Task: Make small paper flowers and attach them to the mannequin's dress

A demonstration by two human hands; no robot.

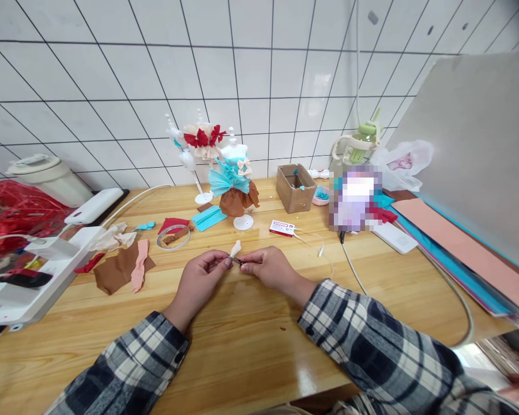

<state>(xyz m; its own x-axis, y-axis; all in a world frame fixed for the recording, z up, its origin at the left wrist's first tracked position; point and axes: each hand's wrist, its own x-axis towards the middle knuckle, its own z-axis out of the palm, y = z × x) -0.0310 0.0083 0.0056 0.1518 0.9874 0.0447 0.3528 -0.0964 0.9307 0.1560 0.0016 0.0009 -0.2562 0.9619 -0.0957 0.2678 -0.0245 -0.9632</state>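
Observation:
Above the middle of the table, my left hand [204,281] and my right hand [271,267] come close together, fingertips pinched. Between them stretches a small, thin dark strip [236,260]; its kind is too small to tell. Just beyond the fingertips is a cream scrap of crepe paper [236,249]; whether it touches the strip I cannot tell. Farther back, a small white dress form [234,153] wears a blue crepe-paper top [229,177] and a brown skirt [239,199]. Behind it stands another form with a cream piece and red bows [204,137].
Crepe-paper scraps [119,268] and a white power strip [47,282] lie on the left. A cardboard box [296,189], a small red-and-white box [282,228] and a phone with a blurred screen [354,202] are to the right. Paper sheets [467,248] line the right edge.

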